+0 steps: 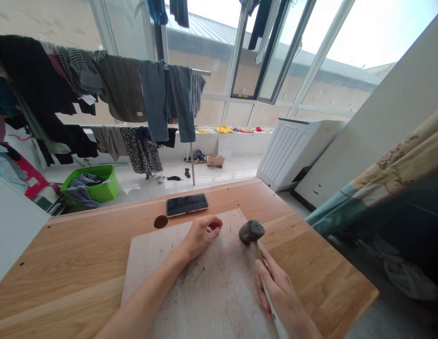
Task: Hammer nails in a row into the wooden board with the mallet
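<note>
My right hand (277, 285) is wrapped round the light handle of a mallet (252, 231). Its dark, stubby head is raised over the right side of a pale wooden board (212, 306). To the left of the head, my left hand (203, 233) is closed in a pinch above the board; whatever its fingertips hold is too small or hidden to name. A thin nail (231, 227) seems to stand upright in the board between hand and mallet. Several loose nails (187, 274) lie on the board below my left wrist.
The board rests on a wooden table (81, 263), with a phone (187, 204) behind it and a round dark hole (160, 221) in the tabletop. Beyond are a drying rack with clothes (123, 89), a green tub (106, 186) and a white cabinet (293, 146). A curtain (385, 167) hangs at right.
</note>
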